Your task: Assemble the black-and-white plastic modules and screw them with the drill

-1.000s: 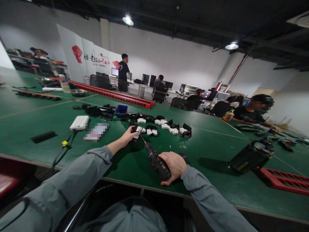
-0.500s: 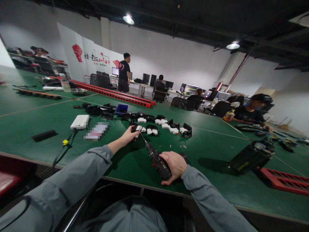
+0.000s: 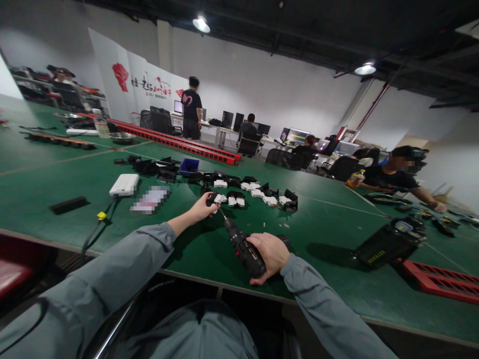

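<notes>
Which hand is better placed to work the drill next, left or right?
Right, most likely: the right hand grips the drill, its bit angled toward the black-and-white part that the left hand holds.

Left fingers (image 3: 205, 200) pinched, right fingers (image 3: 258, 240) curled, both forearms (image 3: 127, 262) extended forward.

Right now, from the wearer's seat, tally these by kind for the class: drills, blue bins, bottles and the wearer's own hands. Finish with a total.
1 drill, held in the right hand
1 blue bin
2 bottles: left bottle, right bottle
2 own hands: right hand, left hand
Total: 6
</notes>
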`<state>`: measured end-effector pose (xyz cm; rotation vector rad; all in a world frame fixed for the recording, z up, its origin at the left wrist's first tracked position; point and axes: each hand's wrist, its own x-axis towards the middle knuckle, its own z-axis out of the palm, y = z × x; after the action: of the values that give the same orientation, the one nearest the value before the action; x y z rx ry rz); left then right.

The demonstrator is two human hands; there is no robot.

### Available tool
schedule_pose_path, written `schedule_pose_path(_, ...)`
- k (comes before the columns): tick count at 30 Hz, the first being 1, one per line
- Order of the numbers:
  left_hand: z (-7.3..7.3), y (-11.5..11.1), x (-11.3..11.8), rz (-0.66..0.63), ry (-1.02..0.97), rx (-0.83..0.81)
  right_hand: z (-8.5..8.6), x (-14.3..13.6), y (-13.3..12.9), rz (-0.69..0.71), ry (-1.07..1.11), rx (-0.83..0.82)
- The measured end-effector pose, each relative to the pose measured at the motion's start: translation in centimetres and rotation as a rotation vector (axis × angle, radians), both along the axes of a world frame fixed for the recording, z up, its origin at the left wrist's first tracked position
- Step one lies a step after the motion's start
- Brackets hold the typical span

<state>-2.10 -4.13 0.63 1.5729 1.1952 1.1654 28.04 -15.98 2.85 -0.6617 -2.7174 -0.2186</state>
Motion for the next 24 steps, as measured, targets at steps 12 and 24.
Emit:
schedule_pose_path(12, -0.3, 0.3, 0.0, 0.005, -0.005, 0.042, -0.1, 0.0, 0.1, 0.0, -0.002, -0.003)
schedule_pose_path(24, 0.5, -0.3, -0.8, 0.054, 0.012, 0.04, -0.6, 2.4, -0.1, -0.111, 0.038, 0.004)
